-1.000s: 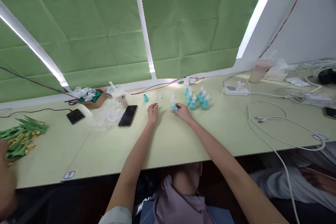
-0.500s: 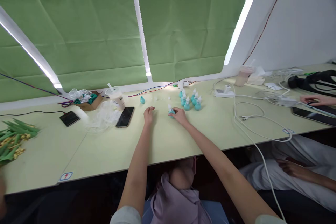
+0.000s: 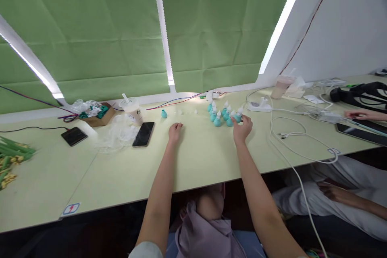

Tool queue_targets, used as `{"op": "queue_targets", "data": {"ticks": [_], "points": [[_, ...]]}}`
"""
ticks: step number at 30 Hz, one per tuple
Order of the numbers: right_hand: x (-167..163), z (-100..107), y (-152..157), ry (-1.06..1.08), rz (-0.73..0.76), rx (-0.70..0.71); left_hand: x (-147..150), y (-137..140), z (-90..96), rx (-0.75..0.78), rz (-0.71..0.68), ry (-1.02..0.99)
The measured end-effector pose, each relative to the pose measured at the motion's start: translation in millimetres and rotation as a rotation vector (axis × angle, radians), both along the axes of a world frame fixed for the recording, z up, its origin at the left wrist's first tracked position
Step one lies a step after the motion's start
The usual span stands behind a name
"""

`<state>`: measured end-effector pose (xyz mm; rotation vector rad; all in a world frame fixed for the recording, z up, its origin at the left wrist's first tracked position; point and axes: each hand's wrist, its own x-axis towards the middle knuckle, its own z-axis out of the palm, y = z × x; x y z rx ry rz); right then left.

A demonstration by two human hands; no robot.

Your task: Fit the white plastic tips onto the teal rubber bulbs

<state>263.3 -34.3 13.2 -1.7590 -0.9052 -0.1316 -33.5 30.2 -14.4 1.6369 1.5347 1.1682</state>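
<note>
My right hand (image 3: pixel 242 129) has its fingers around a small round-bodied teal bottle with a white pointed tip (image 3: pixel 238 117), at the right end of a group. Several similar teal bottles with white tips (image 3: pixel 217 120) stand upright close together, just left of that hand. My left hand (image 3: pixel 175 132) rests on the table with fingers curled in and nothing visible in them. Beyond it stands a teal bottle without a tip (image 3: pixel 163 113). Two small loose white tips (image 3: pixel 196 111) lie on the table, between that bottle and the group.
Left of my left hand lie a phone (image 3: pixel 143 134), a crumpled plastic bag (image 3: pixel 116 135), a drink cup (image 3: pixel 133 113) and an open cardboard box (image 3: pixel 99 117). To the right are a power strip (image 3: pixel 259 106) and looping white cables (image 3: pixel 290 132). Another person's hand (image 3: pixel 364 115) is at far right.
My right hand has carried the teal bottle from the middle of the table rightward to the end of the group. My left hand has stayed nearly in place.
</note>
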Motion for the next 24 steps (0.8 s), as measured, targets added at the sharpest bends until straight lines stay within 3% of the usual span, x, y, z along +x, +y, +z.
{"op": "queue_targets", "data": {"ticks": [4, 7, 15, 19, 22, 24], "points": [[10.5, -1.7, -5.5, 0.036, 0.020, -0.438, 0.7, -0.2, 0.9, -0.007, -0.001, 0.020], [5.8, -0.8, -8.7, 0.000, 0.024, -0.531, 1.0, -0.6, 1.4, -0.018, 0.000, 0.044], [4.2, 0.7, -10.4, 0.010, -0.002, -0.598, 0.4, -0.5, 1.0, -0.012, -0.009, 0.049], [6.3, -5.1, -6.3, 0.034, 0.013, -0.561, 0.3, -0.9, 0.2, 0.000, -0.010, 0.030], [6.3, -4.8, -4.8, 0.054, 0.003, -0.431, 0.5, -1.9, 0.5, -0.005, -0.009, 0.006], [3.7, -0.6, -7.2, 0.009, -0.050, -0.227, 0.8, -2.5, 0.7, -0.011, -0.008, -0.002]]}}
